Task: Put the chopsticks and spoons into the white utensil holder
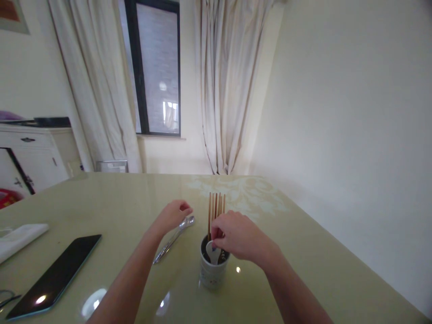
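A pale cup (213, 273) with small printed marks stands upright on the table. Several wooden chopsticks (209, 211) rise from its back side. At the cup's mouth, my right hand (238, 234) pinches a white ceramic spoon (213, 253), partly inside the cup; the fingertips are partly hidden. My left hand (173, 214) rests low over the table to the left of the cup, fingers curled, a gap between thumb and fingers, nothing visible in them. Just below it lie shiny metal spoons (173, 238) side by side, bowls pointing away from me; their exact number is unclear.
A black tablet (59, 274) lies on the glossy table (124, 202) at left, beside a white flat object (22, 238). A dark thin item (8, 299) sits at the lower left edge. A wall (354, 135) borders the table's right side.
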A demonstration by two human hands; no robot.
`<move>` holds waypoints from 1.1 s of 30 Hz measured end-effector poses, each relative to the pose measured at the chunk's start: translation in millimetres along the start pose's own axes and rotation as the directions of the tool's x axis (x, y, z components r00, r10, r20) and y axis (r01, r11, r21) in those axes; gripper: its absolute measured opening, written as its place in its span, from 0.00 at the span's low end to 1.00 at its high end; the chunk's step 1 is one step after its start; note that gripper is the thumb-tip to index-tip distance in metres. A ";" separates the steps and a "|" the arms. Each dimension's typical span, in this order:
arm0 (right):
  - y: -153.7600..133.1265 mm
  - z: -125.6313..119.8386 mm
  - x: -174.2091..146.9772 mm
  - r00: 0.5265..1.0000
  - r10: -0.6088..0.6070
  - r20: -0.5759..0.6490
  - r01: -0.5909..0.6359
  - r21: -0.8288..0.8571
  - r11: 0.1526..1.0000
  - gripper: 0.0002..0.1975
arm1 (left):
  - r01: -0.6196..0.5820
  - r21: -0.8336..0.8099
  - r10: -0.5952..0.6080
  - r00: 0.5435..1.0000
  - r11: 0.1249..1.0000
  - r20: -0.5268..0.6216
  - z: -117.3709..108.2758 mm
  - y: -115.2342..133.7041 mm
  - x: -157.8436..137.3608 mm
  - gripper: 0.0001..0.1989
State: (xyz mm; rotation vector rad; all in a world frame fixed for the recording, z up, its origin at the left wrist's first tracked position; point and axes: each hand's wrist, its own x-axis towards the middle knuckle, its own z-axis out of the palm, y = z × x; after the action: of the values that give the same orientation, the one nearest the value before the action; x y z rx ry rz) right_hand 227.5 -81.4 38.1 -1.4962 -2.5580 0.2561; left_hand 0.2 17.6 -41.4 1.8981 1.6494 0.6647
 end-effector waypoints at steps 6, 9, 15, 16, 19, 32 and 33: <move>2.3 -9.1 -5.6 0.998 0.019 -0.053 -0.018 0.018 1.000 0.05 | 0.101 0.212 -0.081 0.991 0.972 -0.104 34.0 -35.4 10.8 0.03; 4.0 -19.5 -10.1 0.991 0.028 -0.133 -0.023 0.043 0.999 0.11 | 0.109 0.219 -0.091 0.992 0.970 -0.089 33.6 -40.4 10.5 0.02; -0.3 -32.2 -12.0 0.932 0.097 -0.348 -0.046 0.151 0.988 0.16 | -0.017 0.061 0.017 1.000 0.998 0.003 -21.3 -8.0 -2.7 0.06; -2.5 -32.5 -11.6 0.917 0.094 -0.387 -0.019 0.195 0.981 0.16 | -0.101 -0.084 0.105 0.994 0.991 0.037 -32.2 5.9 -10.6 0.09; -9.7 -31.6 -11.5 0.870 0.098 -0.483 0.129 0.416 0.900 0.12 | -0.339 -0.440 0.345 0.936 0.832 -0.070 -52.7 54.9 -42.0 0.16; 8.6 -44.1 -22.1 0.801 0.116 -0.587 0.181 0.423 0.888 0.04 | -0.352 -0.347 0.291 0.932 0.869 -0.217 -26.6 71.6 -39.4 0.21; 10.3 -44.4 -21.1 0.806 0.117 -0.581 0.150 0.390 0.909 0.03 | -0.301 -0.248 0.255 0.946 0.921 -0.202 -19.4 57.2 -27.7 0.20</move>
State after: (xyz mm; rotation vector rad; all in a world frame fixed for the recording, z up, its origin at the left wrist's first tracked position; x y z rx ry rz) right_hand 256.5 -92.0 77.6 -1.1496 -1.8616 0.2608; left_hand 25.2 -14.7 11.1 1.9274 1.3039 1.1352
